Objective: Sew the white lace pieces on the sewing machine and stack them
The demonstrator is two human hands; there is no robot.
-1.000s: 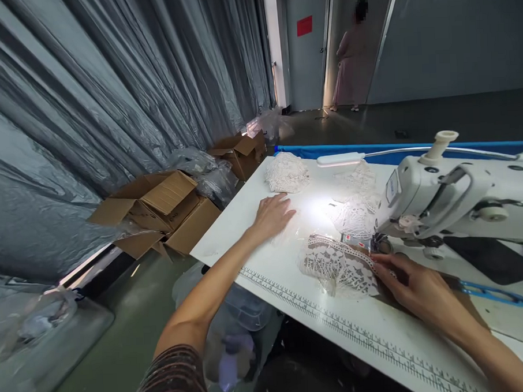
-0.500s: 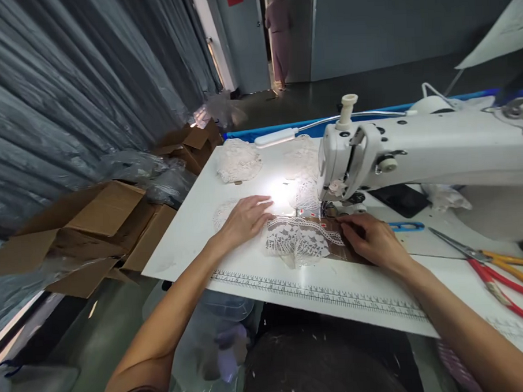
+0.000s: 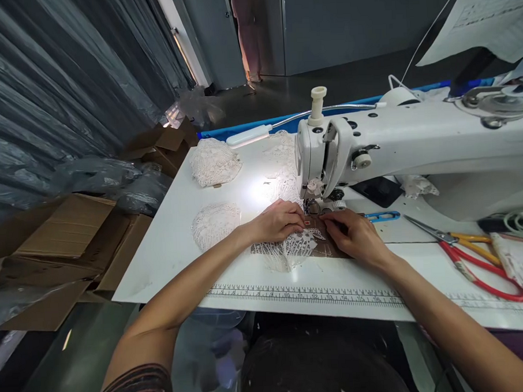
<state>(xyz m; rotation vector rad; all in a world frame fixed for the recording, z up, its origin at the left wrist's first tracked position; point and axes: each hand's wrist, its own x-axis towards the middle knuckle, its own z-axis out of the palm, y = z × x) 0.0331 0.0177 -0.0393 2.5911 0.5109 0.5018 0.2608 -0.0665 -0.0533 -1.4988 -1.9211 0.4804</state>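
Note:
A white lace piece (image 3: pixel 285 253) lies over a flat brown sheet (image 3: pixel 333 248) in front of the sewing machine's presser foot (image 3: pixel 313 207). My left hand (image 3: pixel 279 221) has its fingers curled together on the lace's upper edge, just left of the foot. To the right of the foot, my right hand (image 3: pixel 354 235) pinches the top edge of the brown sheet between thumb and fingers. Its remaining fingers fold under and are partly hidden. The white sewing machine (image 3: pixel 406 135) stands behind both hands, and its lamp (image 3: pixel 249 136) lights the table.
Lace pieces (image 3: pixel 217 225) lie on the left of the white table, others (image 3: pixel 215 161) behind. Blue thread snips (image 3: pixel 381 216) and red-handled scissors (image 3: pixel 476 264) lie right. A printed ruler (image 3: pixel 300 293) follows the front edge. Cardboard boxes (image 3: pixel 67 227) stand left; a person (image 3: pixel 246 35) is by the door.
My left hand has moved right from the bare table onto the lace beside the presser foot, its fingers now curled. My right hand stays near the foot. The whole view has shifted.

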